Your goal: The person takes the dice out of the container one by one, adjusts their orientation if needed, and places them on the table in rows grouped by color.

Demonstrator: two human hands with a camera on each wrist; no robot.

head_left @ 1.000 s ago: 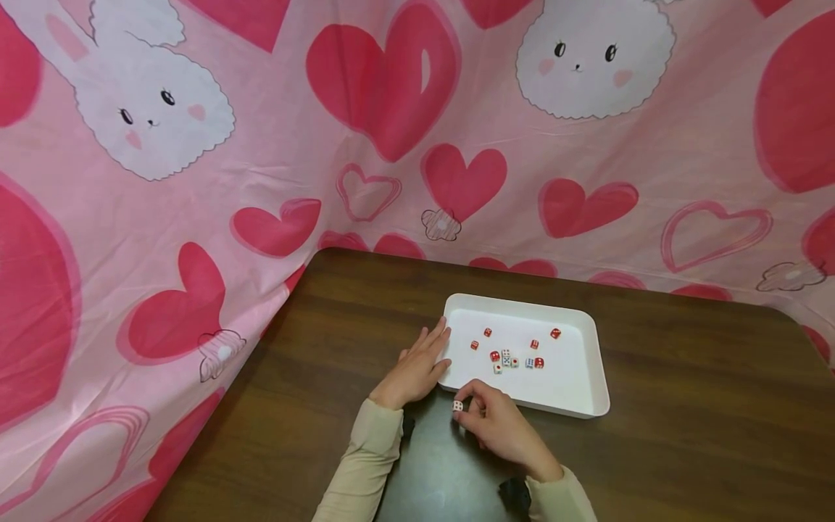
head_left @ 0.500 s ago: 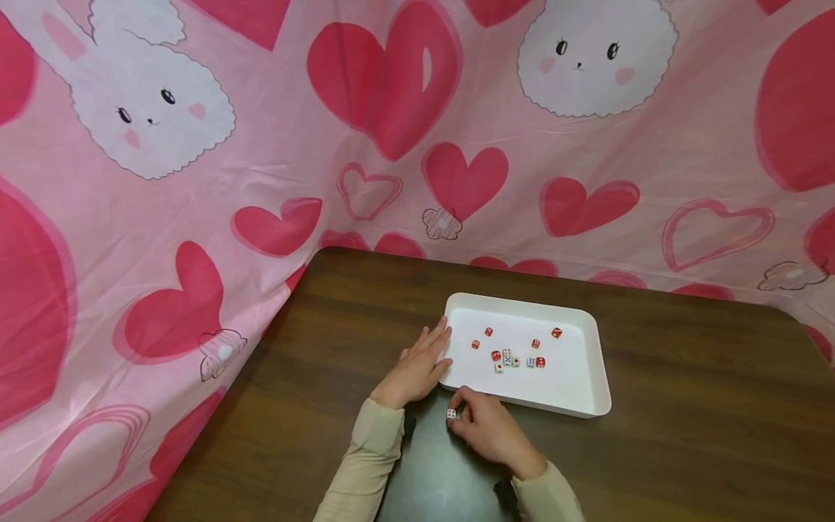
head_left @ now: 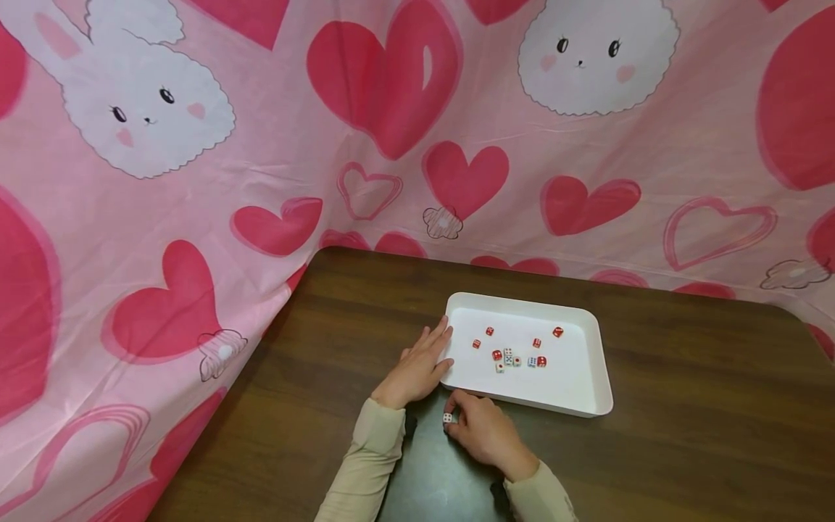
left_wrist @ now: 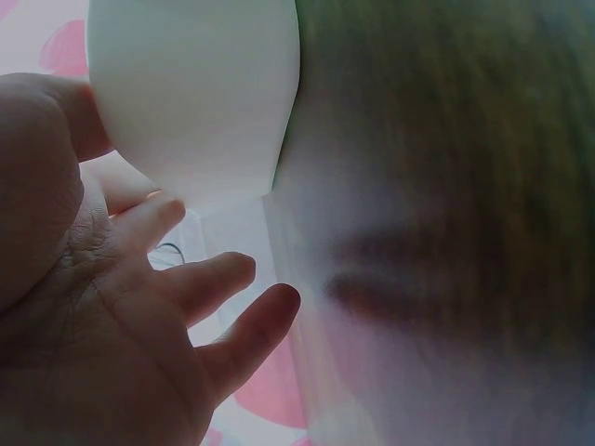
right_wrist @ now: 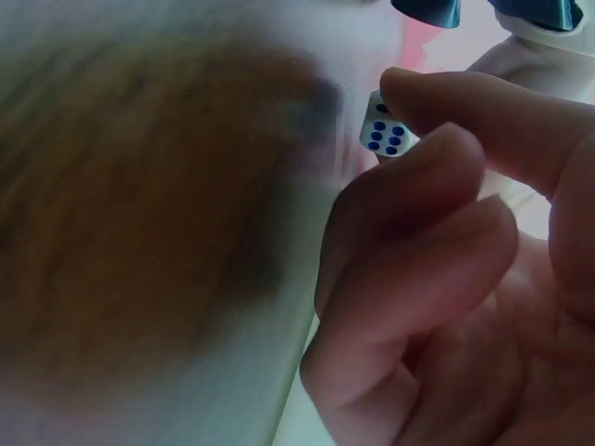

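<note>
A white die [head_left: 447, 418] is pinched between the thumb and forefinger of my right hand [head_left: 485, 429], just in front of the tray's near left corner. In the right wrist view the same die [right_wrist: 386, 130] shows dark blue pips, and the other fingers [right_wrist: 418, 251] curl in. My left hand [head_left: 412, 368] lies along the left side of a shallow white tray [head_left: 561, 388], its fingers stretched out and the fingertips at the rim. Seen from the left wrist, the hand [left_wrist: 121, 288] has spread fingers beside the tray's outer wall [left_wrist: 200, 93].
Inside the tray lie several red dice [head_left: 537, 343] and several white dice [head_left: 500, 368], some bunched near the middle. The brown wooden table [head_left: 704, 377] extends to both sides. A pink heart-patterned cloth [head_left: 391, 196] hangs behind and to the left.
My right hand has moved down and slightly left with the white die, away from the tray's near edge. The left hand has stayed at the tray's left side.
</note>
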